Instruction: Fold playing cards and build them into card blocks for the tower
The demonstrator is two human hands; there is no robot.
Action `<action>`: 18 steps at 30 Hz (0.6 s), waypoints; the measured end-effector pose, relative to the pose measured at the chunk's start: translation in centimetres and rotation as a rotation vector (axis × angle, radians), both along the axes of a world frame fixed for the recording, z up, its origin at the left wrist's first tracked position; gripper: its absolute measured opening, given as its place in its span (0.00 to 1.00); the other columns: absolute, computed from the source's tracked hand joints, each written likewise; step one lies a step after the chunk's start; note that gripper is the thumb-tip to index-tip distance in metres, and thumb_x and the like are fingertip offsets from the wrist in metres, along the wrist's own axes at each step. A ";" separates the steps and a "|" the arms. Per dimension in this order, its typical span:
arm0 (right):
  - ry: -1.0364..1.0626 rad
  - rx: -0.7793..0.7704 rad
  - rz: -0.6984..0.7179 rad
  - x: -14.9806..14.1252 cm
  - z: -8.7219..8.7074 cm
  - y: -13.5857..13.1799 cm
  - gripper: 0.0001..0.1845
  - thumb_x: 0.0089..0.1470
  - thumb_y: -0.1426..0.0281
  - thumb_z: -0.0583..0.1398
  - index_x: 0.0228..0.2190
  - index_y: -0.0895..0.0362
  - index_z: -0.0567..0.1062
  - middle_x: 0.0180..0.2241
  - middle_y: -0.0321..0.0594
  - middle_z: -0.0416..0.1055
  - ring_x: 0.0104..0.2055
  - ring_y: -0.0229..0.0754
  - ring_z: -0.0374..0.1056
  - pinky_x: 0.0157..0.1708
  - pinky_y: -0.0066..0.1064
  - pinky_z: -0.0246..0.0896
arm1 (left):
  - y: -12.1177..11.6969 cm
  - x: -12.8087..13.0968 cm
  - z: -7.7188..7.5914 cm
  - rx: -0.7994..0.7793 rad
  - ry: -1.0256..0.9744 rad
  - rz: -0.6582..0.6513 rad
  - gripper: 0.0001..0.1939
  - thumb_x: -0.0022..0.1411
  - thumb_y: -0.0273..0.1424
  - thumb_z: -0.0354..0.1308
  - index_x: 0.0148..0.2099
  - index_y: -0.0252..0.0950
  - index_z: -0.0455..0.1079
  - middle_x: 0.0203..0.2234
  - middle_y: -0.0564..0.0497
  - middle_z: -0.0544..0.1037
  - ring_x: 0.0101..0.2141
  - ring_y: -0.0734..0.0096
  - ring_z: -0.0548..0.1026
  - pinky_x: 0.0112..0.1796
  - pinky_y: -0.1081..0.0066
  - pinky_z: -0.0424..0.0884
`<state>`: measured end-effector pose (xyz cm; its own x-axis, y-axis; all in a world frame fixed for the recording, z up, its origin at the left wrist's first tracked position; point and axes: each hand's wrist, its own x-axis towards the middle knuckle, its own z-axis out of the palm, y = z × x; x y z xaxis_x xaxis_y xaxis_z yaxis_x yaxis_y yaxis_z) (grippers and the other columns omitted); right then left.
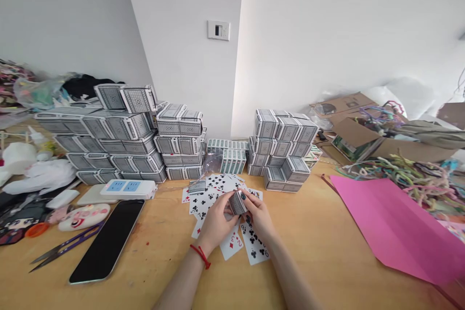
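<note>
Between my two hands is a small block of folded playing cards (238, 202), patterned grey on its outer faces. My left hand (218, 221) grips it from the left, fingers and thumb closed on its edge. From the right, my right hand (257, 212) pinches the same block, with dark nail polish showing. Loose playing cards (202, 198) lie face up in a spread beneath and beyond the hands, with fives, a seven and nines among them. A grey-backed card piece (197, 187) rests at the spread's far left.
Stacked card blocks stand at the left (134, 145) and right (279, 135), with green-patterned ones (233, 161) between. Left of me lie a black phone (109, 240), scissors (65, 248) and a power strip (129, 189). Pink paper (392, 223) and a yarn heap (399, 179) occupy the right.
</note>
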<state>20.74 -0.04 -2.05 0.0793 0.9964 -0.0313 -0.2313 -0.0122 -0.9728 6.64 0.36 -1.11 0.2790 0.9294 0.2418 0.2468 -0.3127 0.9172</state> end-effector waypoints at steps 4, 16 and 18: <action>0.010 -0.011 0.021 0.0 0.2 0.0 0.23 0.43 0.55 0.62 0.39 0.55 0.77 0.19 0.33 0.68 0.15 0.31 0.51 0.14 0.24 0.49 | 0.0 0.0 -0.1 -0.015 -0.010 0.010 0.29 0.49 0.22 0.56 0.54 0.43 0.61 0.47 0.48 0.70 0.38 0.66 0.73 0.39 0.64 0.73; -0.171 0.066 -0.059 -0.1 0.7 -0.1 0.20 0.42 0.54 0.61 0.30 0.56 0.81 0.14 0.31 0.64 0.14 0.32 0.50 0.13 0.25 0.46 | 0.4 -0.4 -1.1 0.053 0.053 -0.005 0.30 0.49 0.21 0.55 0.55 0.43 0.60 0.53 0.48 0.65 0.49 0.61 0.68 0.47 0.61 0.68; -0.177 0.073 -0.062 -0.1 0.5 0.0 0.19 0.42 0.54 0.61 0.30 0.56 0.81 0.14 0.32 0.64 0.14 0.32 0.50 0.13 0.25 0.46 | 0.4 -0.4 -1.3 0.086 0.078 -0.010 0.30 0.50 0.21 0.54 0.56 0.43 0.59 0.53 0.48 0.65 0.51 0.60 0.66 0.48 0.60 0.67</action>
